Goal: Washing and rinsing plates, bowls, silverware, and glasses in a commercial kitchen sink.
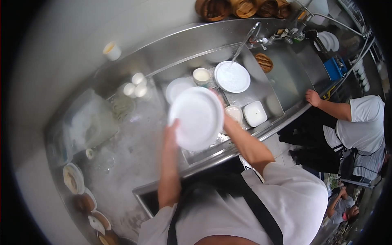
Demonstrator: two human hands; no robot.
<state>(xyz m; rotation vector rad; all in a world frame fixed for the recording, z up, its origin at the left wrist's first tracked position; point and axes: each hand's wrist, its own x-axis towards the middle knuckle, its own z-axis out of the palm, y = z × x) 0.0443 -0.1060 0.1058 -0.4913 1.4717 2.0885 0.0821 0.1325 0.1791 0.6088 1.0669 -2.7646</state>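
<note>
A round white plate (197, 117) is held between my two hands over the left part of the sink. My left hand (172, 130), smeared by motion, grips the plate's left rim. My right hand (221, 107) is at its right rim, its fingers partly hidden behind the plate. Under and beyond it in the basin lies another pale plate (178, 89). A cup with whitish contents (201, 76) stands beside a larger white plate (232, 77), onto which water runs from the faucet (256, 27). A white bowl (233, 113) and a square white dish (255, 114) sit near my right forearm.
Small white cups (139, 84) and a clear plastic tub (90, 122) sit on the left steel counter. Stacked dishes (73, 178) line its left edge. A round brown woven piece (264, 63) lies in the water-filled right basin. At right, a co-worker's hand (313, 98) rests on the sink edge.
</note>
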